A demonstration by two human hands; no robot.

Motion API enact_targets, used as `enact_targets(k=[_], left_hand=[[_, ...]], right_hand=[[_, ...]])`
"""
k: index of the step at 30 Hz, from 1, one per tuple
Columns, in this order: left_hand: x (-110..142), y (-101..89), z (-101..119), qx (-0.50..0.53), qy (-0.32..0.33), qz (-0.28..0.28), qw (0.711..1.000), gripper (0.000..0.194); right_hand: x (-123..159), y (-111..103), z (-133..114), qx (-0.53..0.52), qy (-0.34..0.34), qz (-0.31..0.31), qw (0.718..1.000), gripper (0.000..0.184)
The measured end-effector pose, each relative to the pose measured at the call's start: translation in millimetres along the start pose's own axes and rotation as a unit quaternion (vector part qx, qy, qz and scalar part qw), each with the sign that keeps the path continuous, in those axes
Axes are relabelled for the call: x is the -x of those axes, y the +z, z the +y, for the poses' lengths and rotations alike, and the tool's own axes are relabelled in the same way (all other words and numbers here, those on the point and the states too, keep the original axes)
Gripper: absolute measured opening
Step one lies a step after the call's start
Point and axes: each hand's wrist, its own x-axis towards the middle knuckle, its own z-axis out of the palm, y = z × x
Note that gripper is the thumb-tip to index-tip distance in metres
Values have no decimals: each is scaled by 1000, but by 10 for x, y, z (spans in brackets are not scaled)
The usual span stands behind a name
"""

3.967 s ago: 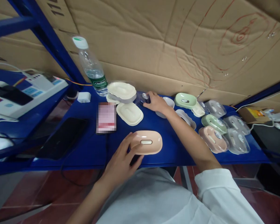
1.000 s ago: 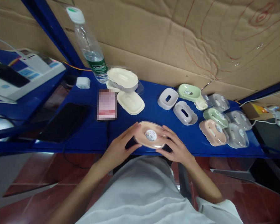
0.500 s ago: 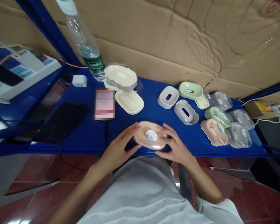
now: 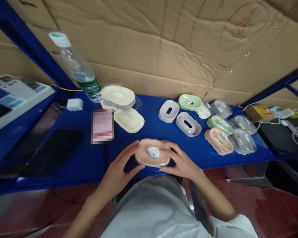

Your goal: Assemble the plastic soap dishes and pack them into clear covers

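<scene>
Blue table (image 4: 154,132), peach box (image 4: 152,153), partly behind fingers (image 4: 173,146)

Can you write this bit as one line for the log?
left hand: holds peach box | right hand: holds same box | box top: round sticker | back of table: bottle

One camera, worn on the head, looked forward and down over the pale shirt (image 4: 149,208), with the left hand (image 4: 116,169) and right hand (image 4: 185,164) close by, the blue table (image 4: 159,130) beyond them, and the cardboard wall (image 4: 129,43) farthest away.
</scene>
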Motion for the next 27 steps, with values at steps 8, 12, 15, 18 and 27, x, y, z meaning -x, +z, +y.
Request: enact_targets(k=[8, 12, 15, 18, 27], left_hand=[[-1, 29, -13, -14, 9, -2, 1000, 60], [13, 56, -9, -33, 14, 9, 999, 61], [13, 77, 1, -48, 13, 11, 999, 64], [10, 89, 15, -62, 24, 17, 998, 64], [-25, 136, 17, -94, 23, 16, 995, 59]], right_hand=[[-47, -6, -79, 57, 36, -55, 996, 71], [-51, 5, -45, 58, 41, -59, 996, 76], [-36, 19, -15, 45, 48, -46, 997, 78], [-32, 17, -10, 30, 53, -39, 997, 75], [-45, 7, -1, 10, 80, -44, 996, 73]])
